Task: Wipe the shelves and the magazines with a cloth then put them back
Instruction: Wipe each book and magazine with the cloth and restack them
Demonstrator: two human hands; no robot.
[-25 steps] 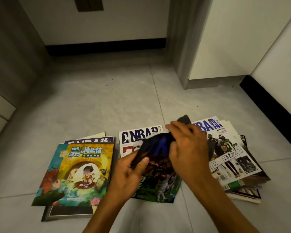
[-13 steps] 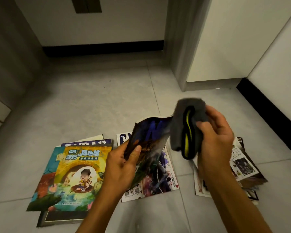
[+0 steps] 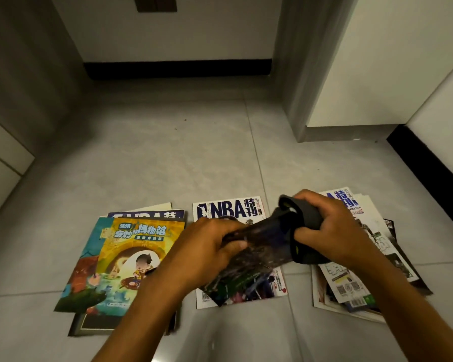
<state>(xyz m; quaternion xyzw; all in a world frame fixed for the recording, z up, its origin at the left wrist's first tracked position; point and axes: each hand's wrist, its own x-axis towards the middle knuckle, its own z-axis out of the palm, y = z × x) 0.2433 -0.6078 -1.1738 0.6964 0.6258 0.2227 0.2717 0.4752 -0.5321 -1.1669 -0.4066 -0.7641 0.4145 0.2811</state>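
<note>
- Head view, hands: the left hand (image 3: 207, 246) grips a dark-covered magazine (image 3: 249, 259) held up off the floor, its fingers curled over the near edge; the right hand (image 3: 324, 231) clutches a dark grey cloth (image 3: 305, 218), fingers wrapped round it and pressing it against the far end of that magazine.
- Head view, progress: the wiping looks to be in mid-course. One magazine is under the cloth, and the rest lie on the grey tiled floor (image 3: 168, 158). No shelf is in sight, so I cannot tell whether the shelves are wiped, and nothing is put back yet.
- Head view, piles: left of the left fingers lies a pile topped by a yellow illustrated book (image 3: 131, 254); straight under the held magazine lies a white NBA issue (image 3: 228, 209); under and beyond the right fingers sprawls a looser, fanned stack (image 3: 351, 280).
- Head view, materials: the covers are thin, glossy paper, flat and rectangular. The held one bends softly in the grip. The cloth is thick and matte, folded into a pad with a small yellow trim showing.
- Head view, surroundings: the floor tiles are smooth and dull, with a few specks farther off.
</note>
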